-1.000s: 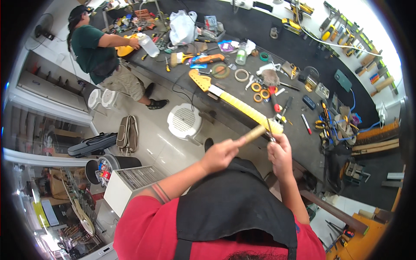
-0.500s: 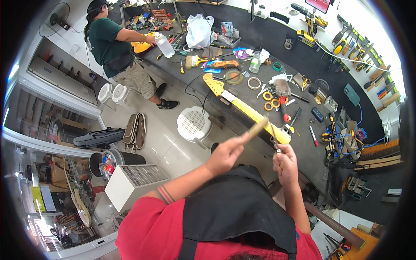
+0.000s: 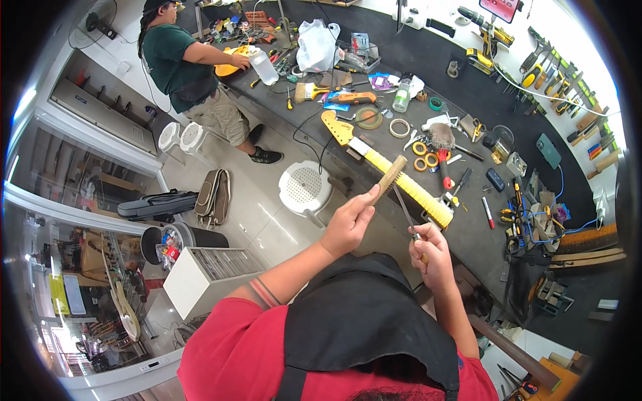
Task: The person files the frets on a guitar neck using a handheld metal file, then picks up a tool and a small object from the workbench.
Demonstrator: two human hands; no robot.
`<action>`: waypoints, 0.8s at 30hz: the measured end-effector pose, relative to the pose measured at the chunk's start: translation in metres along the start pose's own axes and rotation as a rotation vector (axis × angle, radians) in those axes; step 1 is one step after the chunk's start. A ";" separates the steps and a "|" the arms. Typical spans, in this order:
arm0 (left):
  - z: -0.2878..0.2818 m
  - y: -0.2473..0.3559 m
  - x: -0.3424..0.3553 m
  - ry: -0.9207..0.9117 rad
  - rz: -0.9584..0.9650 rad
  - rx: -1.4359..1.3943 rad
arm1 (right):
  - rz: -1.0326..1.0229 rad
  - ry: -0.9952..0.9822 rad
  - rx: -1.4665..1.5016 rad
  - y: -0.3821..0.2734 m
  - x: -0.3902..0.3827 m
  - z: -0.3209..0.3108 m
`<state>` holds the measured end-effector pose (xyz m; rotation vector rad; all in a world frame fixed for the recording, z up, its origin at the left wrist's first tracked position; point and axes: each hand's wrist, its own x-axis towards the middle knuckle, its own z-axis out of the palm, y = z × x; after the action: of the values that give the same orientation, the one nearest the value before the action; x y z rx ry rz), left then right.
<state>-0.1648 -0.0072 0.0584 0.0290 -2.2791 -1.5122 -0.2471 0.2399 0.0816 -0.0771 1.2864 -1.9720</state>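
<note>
The left hand (image 3: 350, 222) is closed around one end of a wooden block (image 3: 393, 178), fingers and thumb pinching it so that the rest points up and to the right, over the yellow-wrapped guitar neck (image 3: 418, 192). The right hand (image 3: 433, 252) grips the handle of a slim metal tool (image 3: 404, 207), whose shaft slants up and to the left to the block's lower edge; whether the two touch, I cannot tell. The neck lies along the near side of the bench (image 3: 478, 177), its yellow headstock (image 3: 336, 129) at the far left end and its wrapped end at the near right. Beyond it, on the bench, are yellow tape rolls (image 3: 420, 164), a grey-bristled brush (image 3: 441, 136) with a red handle, a pale tape ring (image 3: 399, 127) and a clear bottle (image 3: 402, 95). At far left, another person (image 3: 175, 57) stands with one arm reaching onto an orange-yellow object (image 3: 231, 65).
</note>
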 end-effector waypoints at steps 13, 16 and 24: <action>0.013 0.011 -0.001 -0.020 0.068 -0.022 | 0.016 -0.004 0.035 -0.009 -0.008 0.007; 0.016 0.020 -0.036 -0.252 0.036 0.014 | -0.064 0.078 0.075 -0.011 -0.007 -0.014; 0.032 0.006 0.004 -0.020 0.025 -0.117 | -0.018 0.028 -0.043 -0.009 -0.016 -0.002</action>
<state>-0.1783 0.0222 0.0545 -0.0478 -2.1933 -1.6373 -0.2420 0.2529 0.0937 -0.0826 1.3510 -1.9665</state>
